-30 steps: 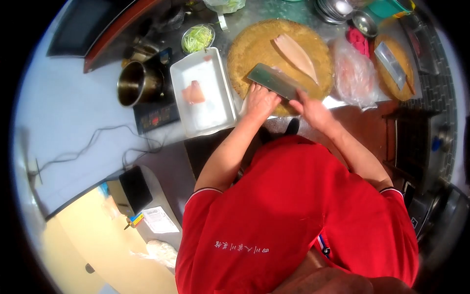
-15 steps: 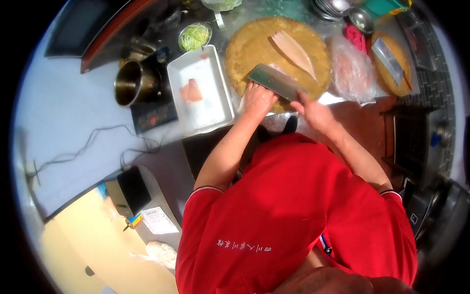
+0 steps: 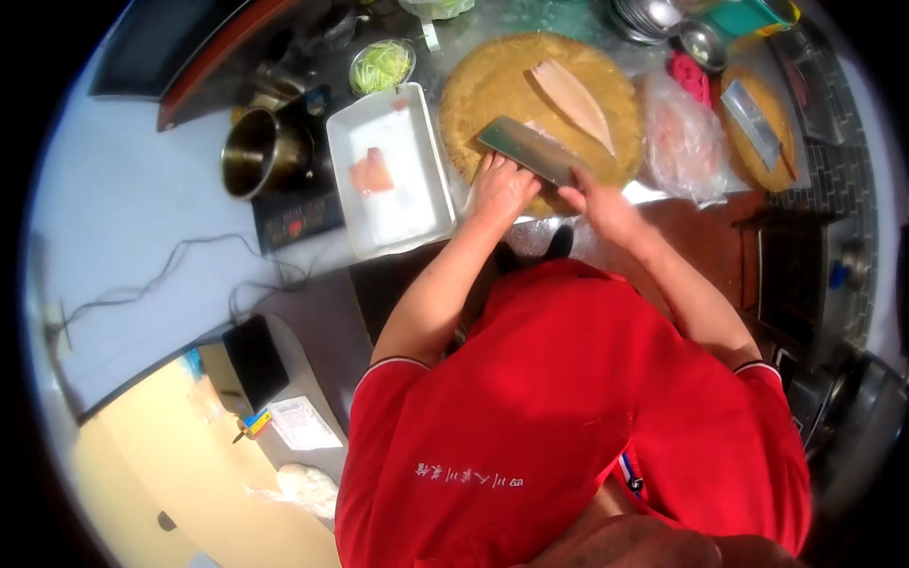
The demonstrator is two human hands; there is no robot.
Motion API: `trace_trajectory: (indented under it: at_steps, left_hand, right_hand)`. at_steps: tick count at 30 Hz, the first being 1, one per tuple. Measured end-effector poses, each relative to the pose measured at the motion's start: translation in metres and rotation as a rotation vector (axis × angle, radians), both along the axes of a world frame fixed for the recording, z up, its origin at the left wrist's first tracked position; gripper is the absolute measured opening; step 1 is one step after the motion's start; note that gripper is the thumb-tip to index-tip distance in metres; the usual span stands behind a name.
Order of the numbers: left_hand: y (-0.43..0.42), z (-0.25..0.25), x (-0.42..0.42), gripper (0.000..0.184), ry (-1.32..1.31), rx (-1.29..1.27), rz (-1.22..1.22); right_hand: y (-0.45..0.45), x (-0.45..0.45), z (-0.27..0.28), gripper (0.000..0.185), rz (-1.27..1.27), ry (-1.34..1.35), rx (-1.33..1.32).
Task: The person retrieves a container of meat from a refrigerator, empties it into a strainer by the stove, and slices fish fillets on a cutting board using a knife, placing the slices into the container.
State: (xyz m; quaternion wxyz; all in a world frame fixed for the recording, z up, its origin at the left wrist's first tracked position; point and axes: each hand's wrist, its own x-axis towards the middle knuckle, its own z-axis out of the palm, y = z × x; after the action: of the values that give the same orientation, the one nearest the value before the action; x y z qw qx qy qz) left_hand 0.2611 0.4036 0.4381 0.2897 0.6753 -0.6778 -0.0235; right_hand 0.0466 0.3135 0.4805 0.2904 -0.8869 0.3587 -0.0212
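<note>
My right hand [image 3: 603, 206] grips a cleaver [image 3: 532, 151] by its handle end, at the near side of a round wooden chopping board [image 3: 473, 80]. The broad blade slants up to the left across the board. My left hand [image 3: 505, 187] rests at the board's near left edge, fingers curled together against the near side of the blade; whatever is beneath them is hidden. A sliver of pale pink flesh shows just beyond the blade. Farther back on the board lies a long pale fillet [image 3: 573, 106]. Left of the board, a white tray [image 3: 433, 204] holds a flat pink piece of flesh [image 3: 370, 172].
A bowl of shredded greens [image 3: 382, 66] stands behind the tray, and a metal pot [image 3: 260, 153] to its left. On the right are a plastic bag of pink contents [image 3: 684, 142], a pink cloth [image 3: 689, 76] and a smaller board [image 3: 782, 142] bearing a second cleaver [image 3: 751, 123].
The cleaver and right hand have shifted very slightly; the right hand is a little blurred. My left hand stays against the blade. The fillet and tray contents look unchanged.
</note>
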Motion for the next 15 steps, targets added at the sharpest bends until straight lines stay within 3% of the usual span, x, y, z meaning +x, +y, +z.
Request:
trace_trajectory:
  at_steps: [8, 15]
  left_hand:
    - [0.003, -0.003, 0.002, 0.039, -0.019, 0.029, 0.010]
    - [0.004, -0.006, 0.005, 0.039, 0.014, 0.016, -0.002]
  right_hand:
    - [0.018, -0.007, 0.025, 0.067, 0.019, 0.101, -0.005]
    - [0.002, 0.008, 0.010, 0.066, 0.015, 0.043, -0.009]
